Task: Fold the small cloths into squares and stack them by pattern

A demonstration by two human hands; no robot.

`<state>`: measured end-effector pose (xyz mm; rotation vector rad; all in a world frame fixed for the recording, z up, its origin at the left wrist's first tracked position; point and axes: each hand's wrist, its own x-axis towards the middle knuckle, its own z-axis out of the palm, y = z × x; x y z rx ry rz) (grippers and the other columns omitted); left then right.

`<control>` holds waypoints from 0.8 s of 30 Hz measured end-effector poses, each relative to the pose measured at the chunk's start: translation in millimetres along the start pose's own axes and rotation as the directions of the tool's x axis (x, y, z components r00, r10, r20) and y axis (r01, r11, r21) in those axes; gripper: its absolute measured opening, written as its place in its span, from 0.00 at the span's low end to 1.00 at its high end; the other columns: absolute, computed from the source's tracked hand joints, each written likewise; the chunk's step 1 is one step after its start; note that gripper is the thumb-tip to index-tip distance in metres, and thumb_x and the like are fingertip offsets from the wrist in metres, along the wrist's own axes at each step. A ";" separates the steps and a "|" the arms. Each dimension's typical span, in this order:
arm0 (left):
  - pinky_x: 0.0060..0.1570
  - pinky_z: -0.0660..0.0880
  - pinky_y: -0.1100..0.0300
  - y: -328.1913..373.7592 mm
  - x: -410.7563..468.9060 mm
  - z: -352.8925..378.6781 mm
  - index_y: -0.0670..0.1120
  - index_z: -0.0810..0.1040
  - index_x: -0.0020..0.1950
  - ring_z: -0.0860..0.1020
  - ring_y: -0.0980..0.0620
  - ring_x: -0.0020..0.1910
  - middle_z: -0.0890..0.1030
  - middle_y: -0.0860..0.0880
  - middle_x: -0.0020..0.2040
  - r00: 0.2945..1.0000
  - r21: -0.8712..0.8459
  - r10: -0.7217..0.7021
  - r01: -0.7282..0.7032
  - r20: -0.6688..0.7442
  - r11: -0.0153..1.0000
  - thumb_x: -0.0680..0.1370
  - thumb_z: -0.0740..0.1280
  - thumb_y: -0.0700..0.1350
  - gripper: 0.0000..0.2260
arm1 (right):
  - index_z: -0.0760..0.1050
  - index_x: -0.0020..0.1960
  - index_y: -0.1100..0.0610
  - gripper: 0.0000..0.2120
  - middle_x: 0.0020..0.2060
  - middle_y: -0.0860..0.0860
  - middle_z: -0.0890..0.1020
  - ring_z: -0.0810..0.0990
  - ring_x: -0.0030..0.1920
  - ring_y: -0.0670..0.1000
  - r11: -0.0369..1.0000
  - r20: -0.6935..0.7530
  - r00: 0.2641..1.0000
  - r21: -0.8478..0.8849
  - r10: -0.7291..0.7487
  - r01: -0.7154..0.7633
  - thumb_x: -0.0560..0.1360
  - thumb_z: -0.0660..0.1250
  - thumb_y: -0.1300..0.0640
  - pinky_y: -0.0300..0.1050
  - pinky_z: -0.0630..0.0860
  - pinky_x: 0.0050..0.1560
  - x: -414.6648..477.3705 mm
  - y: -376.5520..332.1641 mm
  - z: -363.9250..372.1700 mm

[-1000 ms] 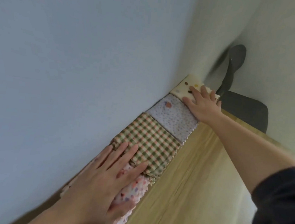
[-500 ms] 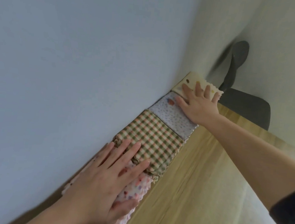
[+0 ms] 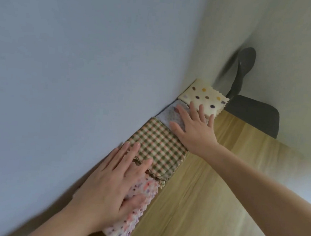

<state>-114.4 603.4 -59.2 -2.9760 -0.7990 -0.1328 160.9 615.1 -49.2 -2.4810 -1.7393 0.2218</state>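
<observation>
Four folded cloths sat in a row on the table [image 3: 209, 206], against the wall [image 3: 80, 74]
The left hand [image 3: 108, 186] lay open, fingers straight, pressing the pink speckled cloth [image 3: 145, 190] with fingertips on the gingham cloth [image 3: 160, 146]. The right hand [image 3: 194, 132], spread flat and gripping nothing, covered the pale lavender cloth [image 3: 168, 115] – its fingertips reached the cream polka-dot cloth [image 3: 205, 93].

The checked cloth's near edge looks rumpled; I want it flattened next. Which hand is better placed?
Probably left: the left hand lies flat, fingertips on the rumpled edge of the checked cloth; the right hand rests on the grey cloth beyond.
</observation>
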 end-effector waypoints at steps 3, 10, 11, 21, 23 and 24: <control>0.71 0.53 0.46 3.0 -11.4 -5.0 0.52 0.55 0.79 0.53 0.42 0.77 0.54 0.42 0.79 0.999 0.006 0.031 -0.031 -0.008 1.000 0.80 0.51 0.65 0.30 | 0.40 0.78 0.41 0.31 0.76 0.49 0.35 0.31 0.75 0.56 0.994 -0.015 0.994 -0.007 -0.106 0.106 0.78 0.40 0.33 0.63 0.34 0.74 -34.7 -17.0 -4.4; 0.69 0.55 0.45 15.4 -25.2 10.9 0.50 0.58 0.78 0.56 0.43 0.77 0.59 0.44 0.77 0.991 0.018 -0.085 0.083 0.102 0.996 0.81 0.48 0.63 0.29 | 0.38 0.77 0.41 0.30 0.77 0.49 0.37 0.31 0.75 0.55 0.985 0.129 0.978 -0.041 -0.162 0.169 0.79 0.41 0.34 0.64 0.34 0.73 -67.3 -33.3 9.6; 0.69 0.55 0.45 17.1 -25.0 8.3 0.50 0.58 0.78 0.57 0.43 0.76 0.59 0.44 0.77 0.992 0.032 -0.102 0.100 0.078 0.994 0.81 0.47 0.63 0.29 | 0.38 0.77 0.41 0.30 0.77 0.49 0.37 0.31 0.75 0.55 0.987 0.115 0.981 -0.034 -0.155 0.160 0.79 0.41 0.34 0.64 0.34 0.73 -69.3 -34.0 4.1; 0.73 0.55 0.45 51.1 -70.1 -24.7 0.52 0.49 0.79 0.56 0.46 0.76 0.58 0.45 0.77 0.977 -0.015 -0.212 0.213 0.033 0.977 0.81 0.48 0.60 0.27 | 0.39 0.78 0.43 0.30 0.78 0.50 0.38 0.34 0.76 0.56 0.989 0.157 0.978 -0.036 -0.139 0.146 0.80 0.43 0.36 0.64 0.37 0.74 -154.9 -30.4 -21.9; 0.73 0.55 0.45 54.5 -71.9 -34.6 0.52 0.54 0.78 0.55 0.46 0.77 0.58 0.45 0.77 0.971 -0.051 -0.230 0.233 0.062 0.971 0.80 0.46 0.60 0.27 | 0.38 0.78 0.43 0.30 0.78 0.50 0.38 0.34 0.76 0.56 0.992 0.158 0.980 -0.022 -0.118 0.123 0.81 0.44 0.37 0.64 0.38 0.74 -168.2 -31.2 -25.0; 0.74 0.52 0.45 55.8 -71.6 -41.0 0.52 0.53 0.78 0.51 0.46 0.77 0.54 0.46 0.78 0.970 -0.086 -0.223 0.232 0.101 0.969 0.80 0.44 0.61 0.28 | 0.38 0.78 0.43 0.30 0.78 0.50 0.38 0.34 0.76 0.56 0.990 0.157 0.979 -0.022 -0.132 0.137 0.81 0.45 0.38 0.64 0.38 0.74 -173.7 -33.3 -26.6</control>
